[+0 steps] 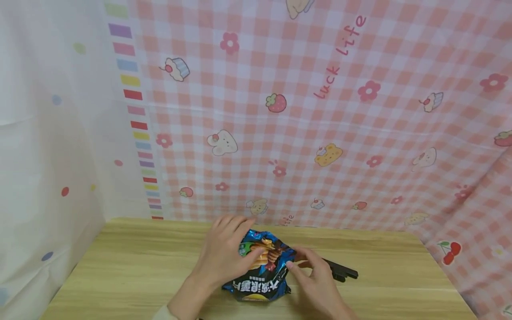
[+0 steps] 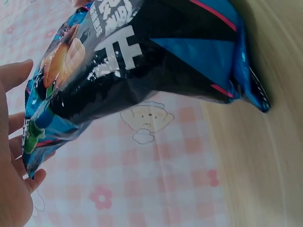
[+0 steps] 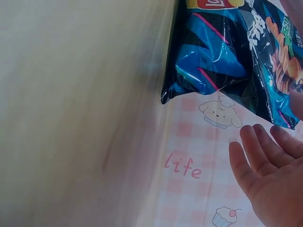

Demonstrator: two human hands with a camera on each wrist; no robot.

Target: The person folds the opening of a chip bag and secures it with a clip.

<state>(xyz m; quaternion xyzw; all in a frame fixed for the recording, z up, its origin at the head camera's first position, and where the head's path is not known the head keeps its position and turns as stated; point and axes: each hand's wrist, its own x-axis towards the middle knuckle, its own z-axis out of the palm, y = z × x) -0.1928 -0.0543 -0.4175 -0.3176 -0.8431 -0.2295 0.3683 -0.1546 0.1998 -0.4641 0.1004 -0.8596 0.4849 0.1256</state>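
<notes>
A blue and black bag of potato chips (image 1: 260, 271) stands propped on the wooden table, its printed front facing up and its lettering upside down in the head view. My left hand (image 1: 224, 253) grips the bag's far left edge, thumb across the front and fingers behind it. In the left wrist view, those fingers (image 2: 16, 123) show past the bag's end. My right hand (image 1: 316, 278) pinches the bag's right corner between thumb and index finger. The right wrist view shows its other fingers (image 3: 255, 156) spread loosely below the bag (image 3: 208, 56).
A black bar-shaped object (image 1: 342, 270) lies on the wooden table (image 1: 132, 266) just beyond my right hand, partly hidden by it. A pink checked cloth (image 1: 256, 133) hangs behind the table and along its right side; white cloth (image 1: 48, 155) hangs at the left.
</notes>
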